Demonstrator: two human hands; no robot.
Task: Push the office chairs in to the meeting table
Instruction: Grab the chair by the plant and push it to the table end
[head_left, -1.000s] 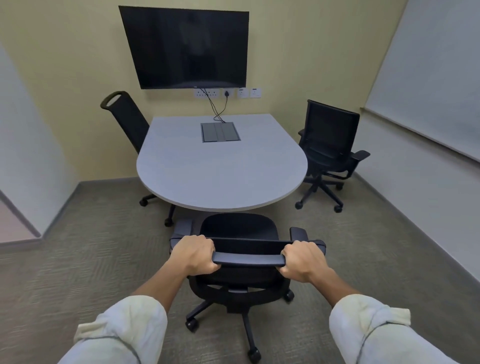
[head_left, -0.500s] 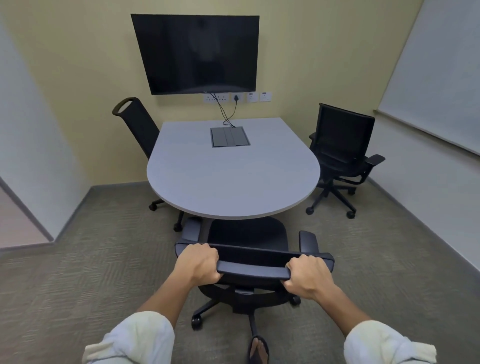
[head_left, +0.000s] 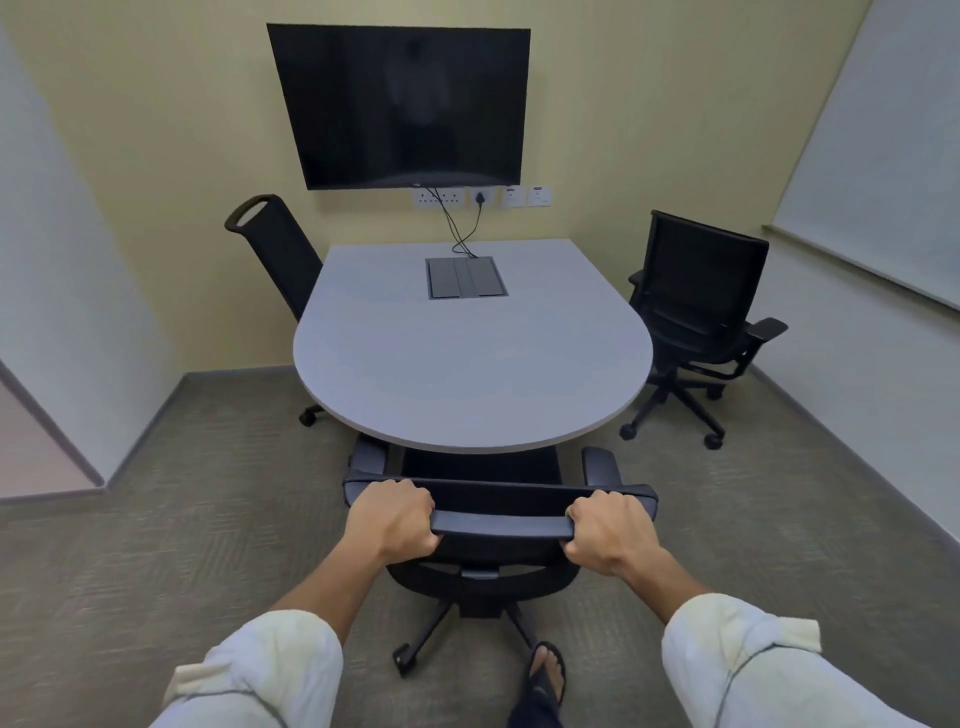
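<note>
A black office chair (head_left: 498, 519) stands right in front of me, its seat partly under the rounded near edge of the grey meeting table (head_left: 467, 374). My left hand (head_left: 395, 519) and my right hand (head_left: 608, 530) both grip the top bar of its backrest. A second black chair (head_left: 280, 254) sits at the table's left side, its seat hidden under the top. A third black chair (head_left: 701, 312) stands apart from the table on the right, turned partly away from it.
A dark screen (head_left: 400, 104) hangs on the yellow far wall, with cables down to a cable box (head_left: 466, 278) in the tabletop. White walls close both sides. My sandalled foot (head_left: 543, 675) is by the chair's base. Carpet surrounds the table.
The chair in my hands has rolled forward, its seat going farther under the table's near edge. I have stepped closer and my foot has come into view.
</note>
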